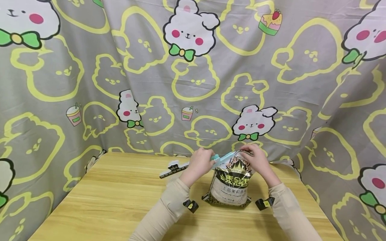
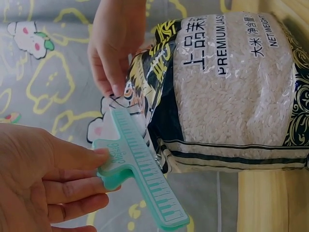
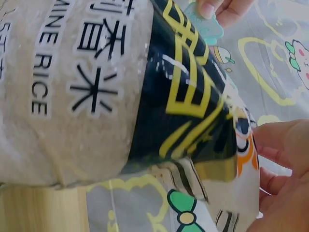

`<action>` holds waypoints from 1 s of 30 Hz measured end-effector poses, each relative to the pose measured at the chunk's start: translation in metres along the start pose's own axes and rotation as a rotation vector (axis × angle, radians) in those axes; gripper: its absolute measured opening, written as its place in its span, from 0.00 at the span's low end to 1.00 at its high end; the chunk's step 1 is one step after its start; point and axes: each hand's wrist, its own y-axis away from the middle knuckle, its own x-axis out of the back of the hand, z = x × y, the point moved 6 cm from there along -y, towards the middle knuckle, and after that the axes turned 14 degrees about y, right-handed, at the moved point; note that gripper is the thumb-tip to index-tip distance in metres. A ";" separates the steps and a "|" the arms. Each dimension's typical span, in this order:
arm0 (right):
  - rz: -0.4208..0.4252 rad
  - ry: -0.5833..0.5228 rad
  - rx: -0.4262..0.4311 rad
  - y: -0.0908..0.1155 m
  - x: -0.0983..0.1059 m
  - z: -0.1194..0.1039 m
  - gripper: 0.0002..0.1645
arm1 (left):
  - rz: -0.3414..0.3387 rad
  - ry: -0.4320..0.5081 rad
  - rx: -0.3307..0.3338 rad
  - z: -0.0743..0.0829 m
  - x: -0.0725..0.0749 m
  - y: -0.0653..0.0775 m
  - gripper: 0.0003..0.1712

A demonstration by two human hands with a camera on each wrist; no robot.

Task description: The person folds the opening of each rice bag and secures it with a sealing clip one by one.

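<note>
A clear-fronted bag of jasmine rice [image 1: 230, 187] stands upright on the table, its grains showing through the plastic. Between thumb and fingers, my left hand [image 1: 202, 164] pinches the grip tabs of a teal bag clip [image 2: 145, 169] printed with piano keys. The clip's long bar slants across the bag's narrowed top, its far end right by the right fingertips. At the top right corner, my right hand [image 1: 254, 159] pinches the bag's gathered plastic [image 3: 246, 145]. The bag hides part of the clip in the right wrist view.
A black-and-white strip with piano keys [image 1: 173, 172] lies on the wooden table [image 1: 114, 194], left of the bag and partly behind the left hand. A grey curtain [image 1: 199, 90] with cartoon rabbits hangs close behind the table and along both sides.
</note>
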 end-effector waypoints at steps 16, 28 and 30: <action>-0.013 0.001 -0.066 0.008 0.002 0.021 0.15 | 0.003 -0.006 -0.003 0.001 0.001 0.002 0.14; 0.009 0.015 -0.068 0.008 0.004 0.020 0.12 | 0.061 -0.039 -0.078 0.006 0.003 0.002 0.12; 0.015 0.013 -0.069 0.008 0.003 0.021 0.11 | 0.075 -0.028 -0.089 0.006 0.003 0.002 0.11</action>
